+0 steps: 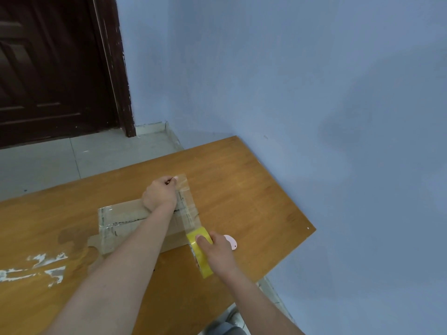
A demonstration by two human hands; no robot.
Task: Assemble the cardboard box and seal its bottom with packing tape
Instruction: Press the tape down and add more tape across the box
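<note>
Over box [135, 226], unmarked tape roll [200, 247]

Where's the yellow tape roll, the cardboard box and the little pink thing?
tape roll [202, 256], head view, yellow outer band.
cardboard box [125, 220], head view, taped top face.
pink thing [231, 241], head view, flat rounded top.

I count one cardboard box [135, 226] in front of me, and it lies on one wooden table [242, 189]. There is one roll of yellow packing tape [200, 250]. From this roll comes one clear strip of tape [187, 204]. On the box I can see already some older tape bands, at least two, but the exact number I cannot tell. Beside the roll is one small pink object [231, 241]. My two hands are in view, one left hand [159, 193] and one right hand [217, 250]. Behind there is one dark door [53, 68].
</note>
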